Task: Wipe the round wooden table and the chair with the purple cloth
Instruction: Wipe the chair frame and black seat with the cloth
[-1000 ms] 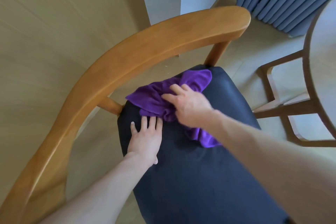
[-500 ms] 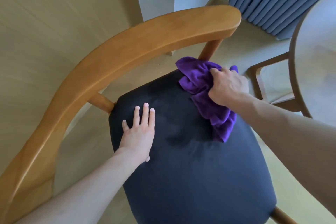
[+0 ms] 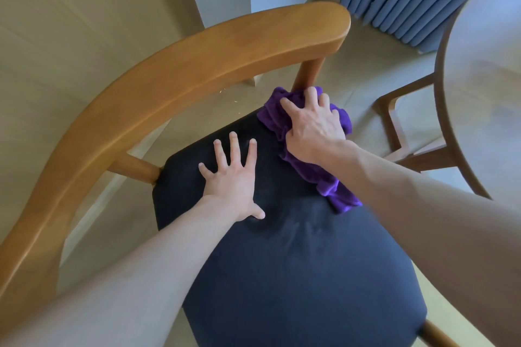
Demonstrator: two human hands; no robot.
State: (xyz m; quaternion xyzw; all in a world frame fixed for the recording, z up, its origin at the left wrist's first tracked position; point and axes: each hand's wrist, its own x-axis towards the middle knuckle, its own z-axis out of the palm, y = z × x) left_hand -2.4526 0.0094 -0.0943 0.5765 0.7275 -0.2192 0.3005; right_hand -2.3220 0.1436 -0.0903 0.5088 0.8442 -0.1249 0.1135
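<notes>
The curved honey-coloured wooden backrest (image 3: 180,70) arcs across the left above the chair's dark navy padded seat (image 3: 296,262). The left hand (image 3: 234,177) lies flat on that seat, fingers straight and spread, holding nothing. Just right of it, the right hand (image 3: 313,127) presses the crumpled purple cloth (image 3: 327,177) onto the seat's far right corner, fingers curled into the fabric. The cloth looks soft, light and limp, so I judge a bunched handful grips it best. The round wooden table (image 3: 479,70) stands at far right. No containers are visible.

One chair (image 3: 197,70), one purple cloth (image 3: 324,177), one round table (image 3: 485,70), two hands: left hand (image 3: 231,177), right hand (image 3: 313,127).
</notes>
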